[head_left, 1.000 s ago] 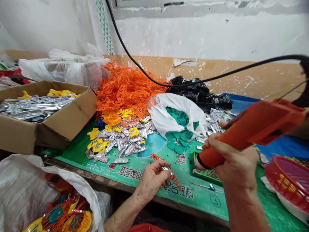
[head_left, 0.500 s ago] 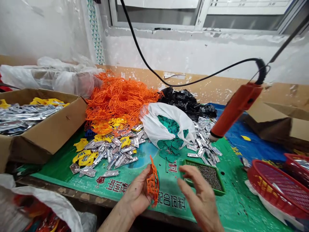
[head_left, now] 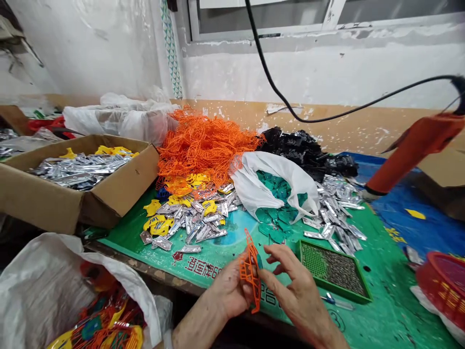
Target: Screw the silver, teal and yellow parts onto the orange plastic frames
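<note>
My left hand [head_left: 232,291] is closed around an orange plastic lattice frame [head_left: 250,276], which stands tilted upright above the front edge of the table. A bit of green shows behind the frame, partly hidden. Close by on the right is my right hand [head_left: 294,286], fingers bent and apart, the thumb tip at the frame's edge. I cannot tell whether the thumb presses on it. Beyond the hands, green translucent plastic pieces [head_left: 276,230] spill from a white plastic bag [head_left: 250,189]. A green tray [head_left: 365,288] of small dark screws lies right of my right hand.
An orange electric screwdriver [head_left: 414,150] hangs at right on a black cable. Behind lie orange frames [head_left: 207,145], black parts [head_left: 298,148] and silver pieces [head_left: 337,208]. A cardboard box [head_left: 123,186] stands left, above a white sack [head_left: 39,286]. A red basket [head_left: 439,286] is at right.
My view has swung left, so things appear further right. My right hand has come in to the orange frame. The left hand keeps hold of the frame.
</note>
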Tool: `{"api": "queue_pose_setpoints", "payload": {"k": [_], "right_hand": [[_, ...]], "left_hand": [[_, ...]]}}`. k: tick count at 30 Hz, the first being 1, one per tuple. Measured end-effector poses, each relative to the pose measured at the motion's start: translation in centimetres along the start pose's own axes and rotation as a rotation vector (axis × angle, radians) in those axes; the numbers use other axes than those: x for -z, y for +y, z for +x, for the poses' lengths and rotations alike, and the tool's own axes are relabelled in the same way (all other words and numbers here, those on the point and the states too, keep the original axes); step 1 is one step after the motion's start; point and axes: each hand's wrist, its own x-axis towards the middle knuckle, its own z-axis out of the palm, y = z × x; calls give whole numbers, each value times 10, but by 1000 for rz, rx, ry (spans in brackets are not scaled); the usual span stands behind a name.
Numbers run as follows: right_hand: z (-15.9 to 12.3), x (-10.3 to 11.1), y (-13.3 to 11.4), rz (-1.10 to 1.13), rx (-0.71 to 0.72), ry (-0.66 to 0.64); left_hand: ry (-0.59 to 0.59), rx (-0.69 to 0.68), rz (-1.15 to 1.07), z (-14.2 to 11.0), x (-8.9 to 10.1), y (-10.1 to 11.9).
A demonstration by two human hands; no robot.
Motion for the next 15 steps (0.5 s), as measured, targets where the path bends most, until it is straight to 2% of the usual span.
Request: {"api": "queue_pose_setpoints", "payload": {"k": [3, 5, 7, 9, 11, 15], "right_hand": [[0, -1, 4, -131, 187, 9], [1, -1, 9, -174, 306, -31], [6, -1, 15, -150, 330, -83], [15, -3, 20, -61, 253, -132], [24, -9, 22, 53, 106, -164], [44, -27, 17, 211, -108, -204]], "left_hand": [[-31, -72, 8, 8, 3, -9], [-77, -90, 49, 11, 4, -13], [-114, -113, 81, 10, 6, -15], [-138, -168, 108, 3, 10, -13], [-130, -296, 201, -9, 15, -10], [-100, -582, 632, -33, 30, -3]]}}
